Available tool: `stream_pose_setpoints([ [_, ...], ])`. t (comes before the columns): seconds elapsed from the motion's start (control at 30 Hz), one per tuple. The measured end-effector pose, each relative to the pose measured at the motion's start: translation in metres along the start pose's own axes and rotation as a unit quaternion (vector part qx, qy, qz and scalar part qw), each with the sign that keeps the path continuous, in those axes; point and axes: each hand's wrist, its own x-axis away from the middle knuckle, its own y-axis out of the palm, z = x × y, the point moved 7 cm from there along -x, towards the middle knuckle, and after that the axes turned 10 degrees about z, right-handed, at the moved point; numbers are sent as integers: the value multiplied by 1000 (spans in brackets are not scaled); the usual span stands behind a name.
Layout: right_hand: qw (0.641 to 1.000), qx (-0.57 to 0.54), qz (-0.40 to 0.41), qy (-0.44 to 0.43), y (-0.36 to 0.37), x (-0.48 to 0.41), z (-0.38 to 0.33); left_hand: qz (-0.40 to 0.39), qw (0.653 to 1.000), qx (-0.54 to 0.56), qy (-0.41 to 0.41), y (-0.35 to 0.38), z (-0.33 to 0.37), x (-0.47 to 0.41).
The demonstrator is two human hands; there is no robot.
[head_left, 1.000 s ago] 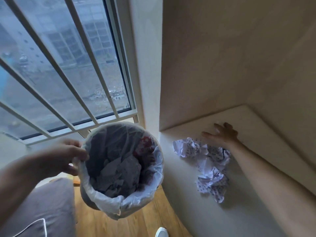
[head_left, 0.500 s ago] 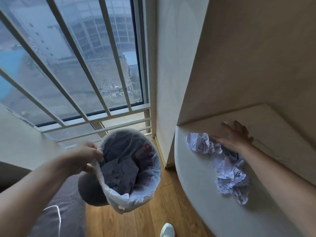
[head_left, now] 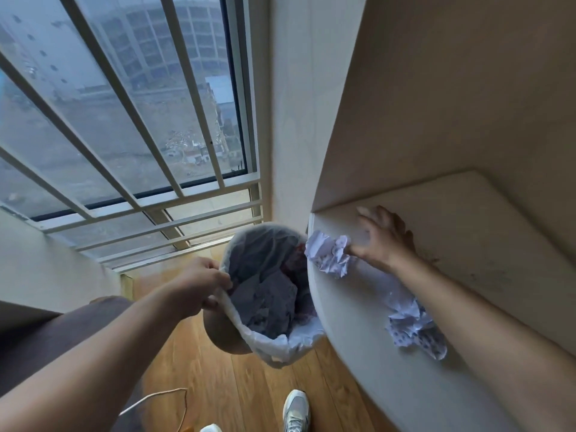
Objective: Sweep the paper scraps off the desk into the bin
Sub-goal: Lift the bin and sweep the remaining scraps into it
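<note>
My left hand (head_left: pixel 199 283) grips the rim of a round bin (head_left: pixel 274 338) lined with a white bag, held tilted just below the desk's left edge. Crumpled paper lies inside it. My right hand (head_left: pixel 381 240) rests flat on the white desk (head_left: pixel 467 244), fingers spread, its thumb side touching a crumpled scrap (head_left: pixel 328 254) that sits at the desk edge right above the bin. A second dotted scrap (head_left: pixel 413 328) lies beside my right forearm, nearer to me.
A barred window (head_left: pixel 124 120) fills the left. A beige wall (head_left: pixel 452 88) backs the desk and a pillar (head_left: pixel 296 104) stands left of it. Wooden floor (head_left: pixel 243 385) below shows a shoe (head_left: pixel 296 411) and a thin cord (head_left: pixel 162 397). A grey cushion (head_left: pixel 46 332) sits lower left.
My right hand slid left across the desk, pushing one scrap to the edge. The bin came up and right, under that edge. The other scrap stayed behind by my forearm.
</note>
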Motion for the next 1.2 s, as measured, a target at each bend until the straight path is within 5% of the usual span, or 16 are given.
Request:
stream_pose_setpoints([
  [0.23,991,-40,-66,-111,26,41,-97,-17,999,-13,27,6,15,4],
  [0.37,969,-167,-115,-141,13,71,-120,-19,999,-22,38,4,22,1],
  [0.57,992,-128,-17,-14,-42,5,-15,-45,998,-32,41,8,29,-6],
  [0.73,995,9,-84,46,-19,-56,51,-53,997,-32,38,12,29,-13],
  [0.87,992,64,-105,13,-2,-64,37,-54,998,-22,35,13,32,-15],
  [1.1,963,0,-232,-137,21,28,-70,-63,997,-32,19,16,36,0],
  [1.2,960,-72,-213,-167,10,58,-92,-72,997,-32,24,16,39,7],
])
